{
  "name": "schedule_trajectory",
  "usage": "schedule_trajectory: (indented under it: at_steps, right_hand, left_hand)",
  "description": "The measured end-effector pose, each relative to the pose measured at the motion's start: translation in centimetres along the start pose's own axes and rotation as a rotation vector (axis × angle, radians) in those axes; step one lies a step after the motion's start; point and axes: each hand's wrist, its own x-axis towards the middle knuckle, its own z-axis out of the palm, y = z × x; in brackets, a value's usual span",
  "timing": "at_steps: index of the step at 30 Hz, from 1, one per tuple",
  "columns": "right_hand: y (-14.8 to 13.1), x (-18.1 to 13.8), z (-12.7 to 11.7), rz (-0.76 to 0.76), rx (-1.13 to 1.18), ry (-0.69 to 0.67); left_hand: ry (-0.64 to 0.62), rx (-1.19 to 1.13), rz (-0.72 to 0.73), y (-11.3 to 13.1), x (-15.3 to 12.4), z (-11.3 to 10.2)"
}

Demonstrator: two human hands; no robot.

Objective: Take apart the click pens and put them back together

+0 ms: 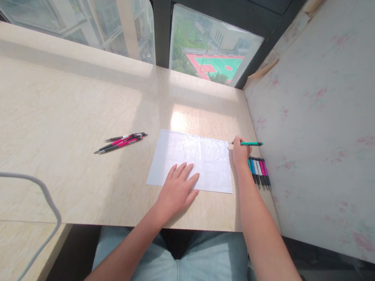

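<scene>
A white sheet of paper [202,158] lies flat on the beige desk [56,109]. My left hand [178,190] rests palm down on the sheet's near edge, fingers spread. My right hand [240,153] is closed on a green pen [249,143] at the sheet's far right corner, with the pen's tip toward the paper. Just right of that hand, a row of several pens [260,171] in mixed colours lies against the wall.
Two pink-and-black pens [122,141] lie on the desk to the left of the paper. A grey cable [45,195] loops over the near left part. A flowered wall panel [331,122] closes the right side; windows [213,47] run along the back.
</scene>
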Motion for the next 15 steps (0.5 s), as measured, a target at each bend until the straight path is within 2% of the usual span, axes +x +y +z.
schedule_trajectory:
  at_steps: [2,7,15]
  right_hand:
    - [-0.2,-0.7,-0.3,0.038,0.078,0.004]
    - [-0.9,-3.3,-1.4,0.242,0.487,0.004]
    - [-2.0,-8.1,-3.9,0.313,0.722,-0.094]
  left_hand:
    - [0.001,-0.002,-0.003,0.0,0.0,0.0]
    - [-0.008,0.009,-0.007,0.0,0.0,0.0]
    - [0.003,0.056,0.013,0.2,-0.1,0.0]
